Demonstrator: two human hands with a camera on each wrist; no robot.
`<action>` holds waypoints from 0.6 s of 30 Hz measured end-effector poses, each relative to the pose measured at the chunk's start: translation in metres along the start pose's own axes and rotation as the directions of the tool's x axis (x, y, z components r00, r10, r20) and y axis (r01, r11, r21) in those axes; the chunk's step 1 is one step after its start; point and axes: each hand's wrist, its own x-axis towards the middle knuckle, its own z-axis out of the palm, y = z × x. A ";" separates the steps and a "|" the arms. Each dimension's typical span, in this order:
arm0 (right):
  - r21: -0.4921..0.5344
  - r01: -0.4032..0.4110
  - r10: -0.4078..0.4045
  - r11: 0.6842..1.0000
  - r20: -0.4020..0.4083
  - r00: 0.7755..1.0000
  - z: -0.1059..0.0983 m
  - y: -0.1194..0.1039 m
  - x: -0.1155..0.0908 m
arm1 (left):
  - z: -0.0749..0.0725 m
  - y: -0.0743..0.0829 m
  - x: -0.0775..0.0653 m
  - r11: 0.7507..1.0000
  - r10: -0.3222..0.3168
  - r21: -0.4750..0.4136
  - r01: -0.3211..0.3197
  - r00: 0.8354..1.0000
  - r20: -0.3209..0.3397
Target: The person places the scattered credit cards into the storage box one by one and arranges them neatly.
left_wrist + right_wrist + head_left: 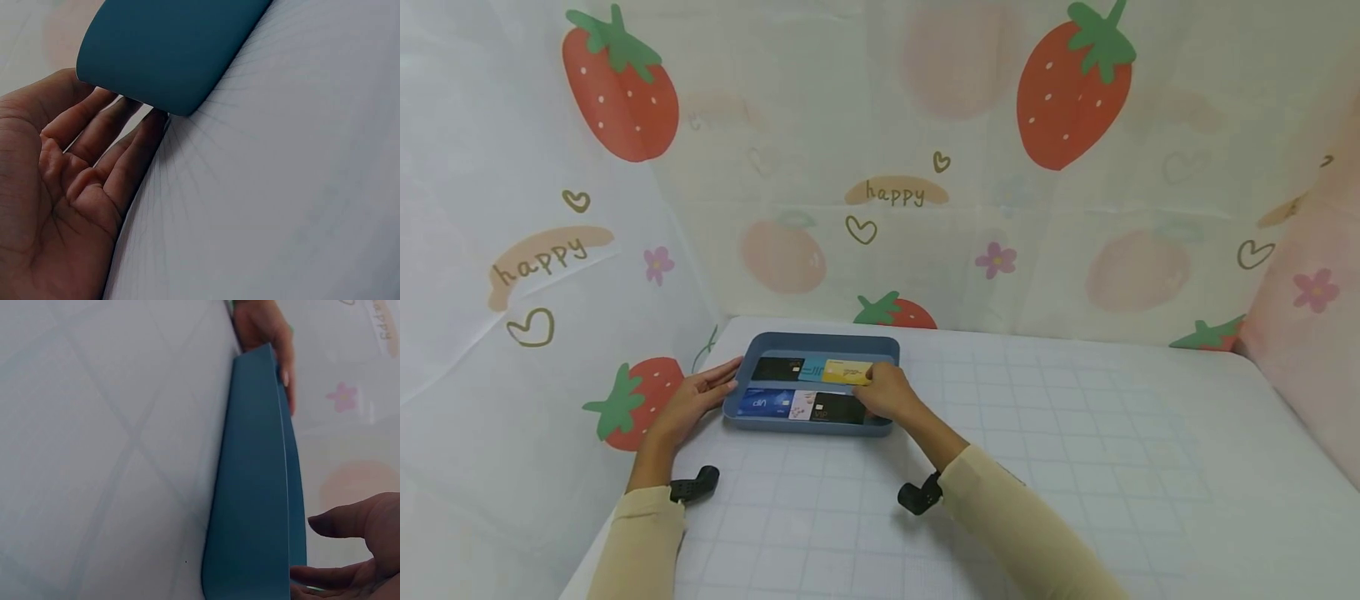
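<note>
A blue-grey tray lies on the table with two rows of cards in it. The back row has a black card, a light blue card and a yellow card. In front are a blue VIP card, a pale patterned card and a black VIP card. My left hand touches the tray's left end with extended fingers. My right hand reaches over the right end, fingers by the yellow and black VIP cards; its thumb stands apart from the fingers, whose tips are hidden.
The white table carries a faint grid and stretches right and forward of the tray. Strawberry-printed sheeting closes off the back and sides. A black wrist camera hangs below the right sleeve, another by the left.
</note>
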 end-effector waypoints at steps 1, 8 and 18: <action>0.000 0.001 -0.001 1.000 0.001 1.000 -0.001 0.000 -0.001 | 0.000 0.001 0.000 1.000 0.000 0.004 0.000 1.000 -0.001; 0.012 0.021 -0.021 1.000 -0.009 1.000 -0.005 -0.002 -0.005 | -0.004 0.002 0.001 1.000 0.001 0.026 -0.001 1.000 0.010; 0.012 0.143 -0.143 0.990 -0.010 0.990 -0.020 -0.010 -0.010 | -0.022 0.011 -0.009 0.996 0.010 0.088 -0.008 1.000 -0.019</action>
